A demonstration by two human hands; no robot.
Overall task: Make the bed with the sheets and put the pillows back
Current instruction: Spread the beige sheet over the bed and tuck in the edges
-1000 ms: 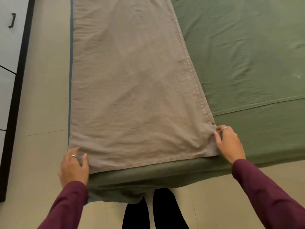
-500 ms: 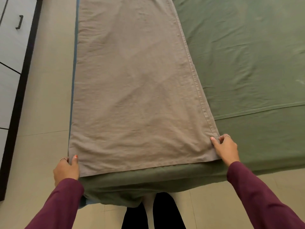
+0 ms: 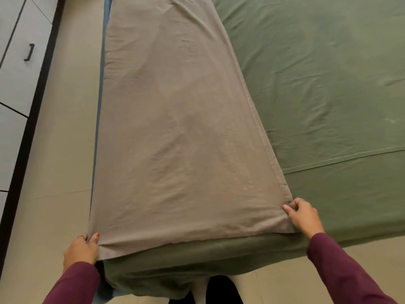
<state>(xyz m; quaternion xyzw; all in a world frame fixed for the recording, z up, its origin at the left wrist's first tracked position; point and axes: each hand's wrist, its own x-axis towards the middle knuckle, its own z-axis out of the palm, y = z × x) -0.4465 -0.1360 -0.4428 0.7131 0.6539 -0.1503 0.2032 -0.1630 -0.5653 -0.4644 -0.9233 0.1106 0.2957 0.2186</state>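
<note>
Two hands hold the near end of the folded tan sheet (image 3: 179, 132), one at each corner; going left to right, the floor (image 3: 65, 139) and a drawer unit (image 3: 15, 62) lie off to the left, then the bed's edge, then the sheet. The left hand (image 3: 81, 251) grips the near left corner, thumb on top of the cloth and fingers curled beneath, right at the corner of the bed (image 3: 197, 270); the tan sheet runs away from the person as a long narrow strip, its long axis pointing straight up the bed, and it covers only the left part of it. The right hand (image 3: 303, 216) pinches the near right corner between thumb and curled fingers, resting on the green sheet (image 3: 317, 84) that lies spread over the mattress to the right. The open, uncovered width lies wholly to the right of the strip, so the coming move, as I judge it, is to carry the folded layer rightward across the green sheet; the right hand is the nearer to that side and seems likely to lead. No pillows are in view.
</note>
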